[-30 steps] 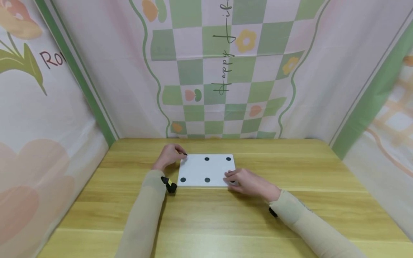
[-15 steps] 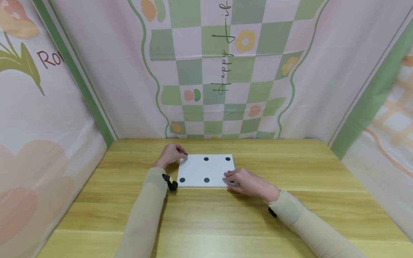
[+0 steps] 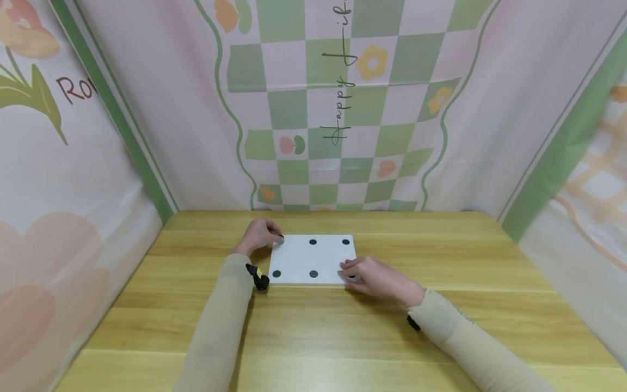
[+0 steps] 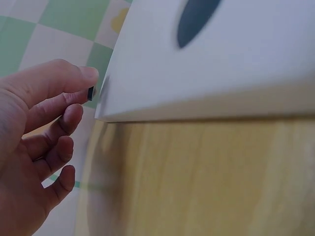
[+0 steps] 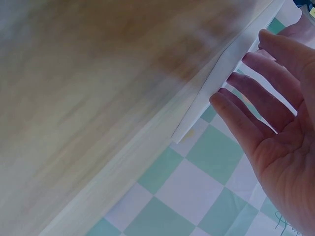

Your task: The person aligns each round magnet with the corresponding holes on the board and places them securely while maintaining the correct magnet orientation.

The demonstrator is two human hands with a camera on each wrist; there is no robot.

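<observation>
A flat white rectangular board (image 3: 296, 257) lies on the wooden table, with several black round dots on its top face. At its far left corner my left hand (image 3: 258, 235) pinches a small, thin black disc (image 4: 90, 93) between thumb and index finger. The other fingers of that hand hang loosely curled. In the left wrist view the disc stands on edge, close to the board's corner. My right hand (image 3: 377, 277) rests at the board's near right corner, its fairly straight fingers touching the board. It partly covers a black dot (image 3: 351, 276) there.
The wooden table (image 3: 313, 332) extends around the board on all sides. Behind it hangs a green and white checked cloth (image 3: 325, 174), with printed curtains at both sides. Each wrist bears a small black camera; the left one (image 3: 257, 277) sits near the board's left edge.
My left hand makes only a slight shift at the far left corner, the black disc still between its fingers. The right hand and the board stay practically where they were.
</observation>
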